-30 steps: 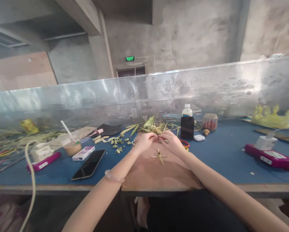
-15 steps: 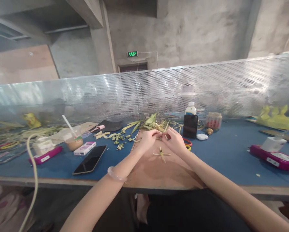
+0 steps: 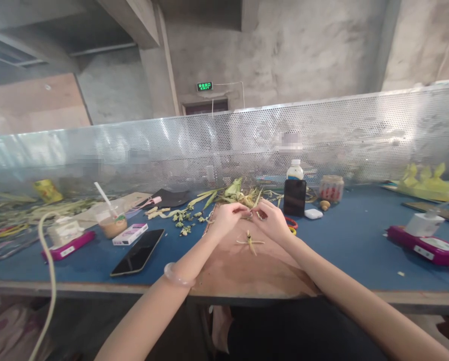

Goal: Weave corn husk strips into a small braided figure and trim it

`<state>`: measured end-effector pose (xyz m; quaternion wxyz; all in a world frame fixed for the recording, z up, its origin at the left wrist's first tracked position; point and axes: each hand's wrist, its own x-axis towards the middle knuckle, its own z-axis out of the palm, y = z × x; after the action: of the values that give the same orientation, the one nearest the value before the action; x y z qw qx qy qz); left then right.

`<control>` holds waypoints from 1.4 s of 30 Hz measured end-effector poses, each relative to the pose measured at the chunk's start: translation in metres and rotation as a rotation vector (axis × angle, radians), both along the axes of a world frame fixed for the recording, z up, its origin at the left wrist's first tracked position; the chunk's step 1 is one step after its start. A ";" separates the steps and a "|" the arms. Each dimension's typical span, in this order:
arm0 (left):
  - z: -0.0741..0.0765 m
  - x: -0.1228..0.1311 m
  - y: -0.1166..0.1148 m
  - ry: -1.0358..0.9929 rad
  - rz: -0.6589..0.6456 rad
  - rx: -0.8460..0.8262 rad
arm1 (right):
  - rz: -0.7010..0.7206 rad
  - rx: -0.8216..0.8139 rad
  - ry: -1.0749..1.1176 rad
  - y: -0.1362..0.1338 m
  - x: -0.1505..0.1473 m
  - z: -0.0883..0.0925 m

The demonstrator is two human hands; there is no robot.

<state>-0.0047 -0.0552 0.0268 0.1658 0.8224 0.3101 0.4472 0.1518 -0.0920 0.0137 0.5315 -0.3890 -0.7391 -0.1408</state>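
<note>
My left hand (image 3: 232, 216) and my right hand (image 3: 268, 216) meet fingertip to fingertip above a brown board (image 3: 243, 273). Both are closed in a pinch. A pale strip of leaf seems to show between them, but it is too small to make out fully. Just below the hands, a small woven figure (image 3: 250, 242) of pale green strips, with arms and a dark tip, lies on the board. Behind my fingers rises a heap of dry green leaves (image 3: 237, 189). Several small knotted leaf pieces (image 3: 185, 216) are scattered left of the board.
On the left are a black phone (image 3: 138, 252), a small white-and-purple box (image 3: 130, 234), a drink cup (image 3: 113, 223) and a magenta power strip (image 3: 70, 244). To the right stand an upright black phone (image 3: 294, 197), a white earbud case (image 3: 313, 214) and a jar (image 3: 330, 188). A perforated metal screen (image 3: 247, 145) runs behind.
My hands stay pinched together at nearly the same spot, with slight finger movement. The view has shifted a little; the figure on the board stays put.
</note>
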 end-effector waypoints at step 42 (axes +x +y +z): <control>0.003 0.003 -0.017 -0.157 -0.098 -0.058 | 0.307 -0.329 0.306 0.001 0.004 0.007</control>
<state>-0.0018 -0.0725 0.0295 0.2349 0.7939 0.2681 0.4925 0.1560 -0.0911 0.0205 0.5817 -0.3702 -0.7136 0.1241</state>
